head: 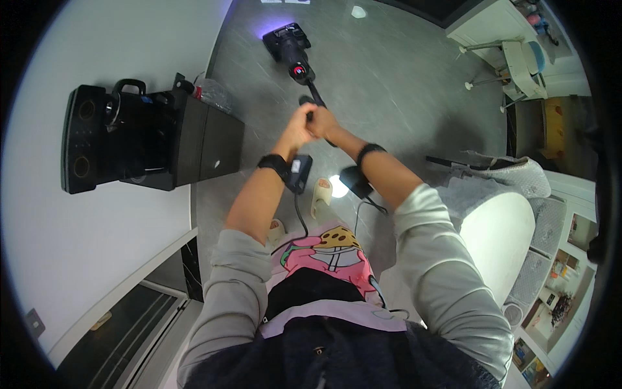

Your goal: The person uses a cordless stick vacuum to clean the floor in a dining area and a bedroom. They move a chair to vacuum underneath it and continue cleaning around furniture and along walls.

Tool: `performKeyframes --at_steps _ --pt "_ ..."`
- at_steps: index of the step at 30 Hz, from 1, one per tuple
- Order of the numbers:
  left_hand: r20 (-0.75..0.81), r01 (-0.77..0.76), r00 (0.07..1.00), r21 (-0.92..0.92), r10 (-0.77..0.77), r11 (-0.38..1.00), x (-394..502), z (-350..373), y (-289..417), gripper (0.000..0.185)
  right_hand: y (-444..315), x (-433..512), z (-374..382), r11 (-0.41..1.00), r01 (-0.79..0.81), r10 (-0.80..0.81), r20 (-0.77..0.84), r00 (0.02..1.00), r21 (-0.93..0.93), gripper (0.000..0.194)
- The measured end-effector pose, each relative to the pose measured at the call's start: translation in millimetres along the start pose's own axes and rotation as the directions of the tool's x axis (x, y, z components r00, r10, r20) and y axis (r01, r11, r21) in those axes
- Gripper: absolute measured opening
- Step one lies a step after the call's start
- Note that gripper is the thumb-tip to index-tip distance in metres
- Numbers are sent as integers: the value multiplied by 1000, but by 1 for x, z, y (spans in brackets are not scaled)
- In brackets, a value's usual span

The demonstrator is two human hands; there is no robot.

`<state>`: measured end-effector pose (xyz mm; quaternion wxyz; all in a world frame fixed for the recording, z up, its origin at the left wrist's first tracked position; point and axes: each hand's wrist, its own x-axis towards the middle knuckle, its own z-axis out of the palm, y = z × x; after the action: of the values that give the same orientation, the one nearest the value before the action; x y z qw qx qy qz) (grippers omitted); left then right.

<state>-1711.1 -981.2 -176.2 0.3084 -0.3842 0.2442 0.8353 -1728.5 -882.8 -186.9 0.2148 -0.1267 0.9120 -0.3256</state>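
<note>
Out in front of me, a black stick-type floor cleaner (301, 73) stands tilted on the grey marbled floor. Its wide floor head (284, 39) casts a violet-blue glow, and a small round display on its body shines red. Both hands are wrapped around the handle at its upper end. My left hand (296, 130) is on the left side of the grip, and my right hand (322, 121) overlaps it from the right. The fingers partly hide the handle. Black straps circle both wrists, with a black box (300, 172) and cable hanging below the left one.
A dark cabinet (221, 141) against the left wall bears a black appliance (141, 131) and a clear plastic bottle (216, 95). To the right are a white rounded table (495, 238), plastic-wrapped chairs (522, 177) and a white high chair (522, 65). A doorway sill (160, 335) lies lower left.
</note>
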Motion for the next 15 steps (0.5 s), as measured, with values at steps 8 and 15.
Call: performKeyframes --at_steps 8,15 --pt "9 242 970 116 -244 963 24 67 -77 34 81 -74 -84 982 172 -143 278 950 -82 28" --pt "158 -23 987 232 -15 973 89 187 -154 22 91 -102 -252 956 163 -7 538 843 -243 32"
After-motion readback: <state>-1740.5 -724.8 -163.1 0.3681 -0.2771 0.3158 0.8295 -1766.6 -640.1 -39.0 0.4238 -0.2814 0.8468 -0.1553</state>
